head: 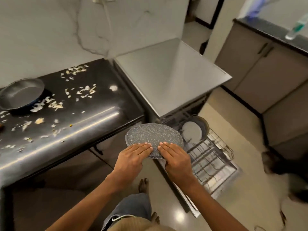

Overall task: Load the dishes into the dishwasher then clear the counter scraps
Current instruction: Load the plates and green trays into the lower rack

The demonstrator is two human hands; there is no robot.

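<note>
Dark counter, both hands flat on speckled plate

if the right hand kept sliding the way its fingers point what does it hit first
Only the speckled plate that the right hand holds; beyond its far rim, probably the black counter's edge, though depth is unclear.

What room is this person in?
Most likely a home kitchen. There's an open dishwasher rack with a plate already in it, a dark counter strewn with food scraps, and a speckled plate being carried.
</note>
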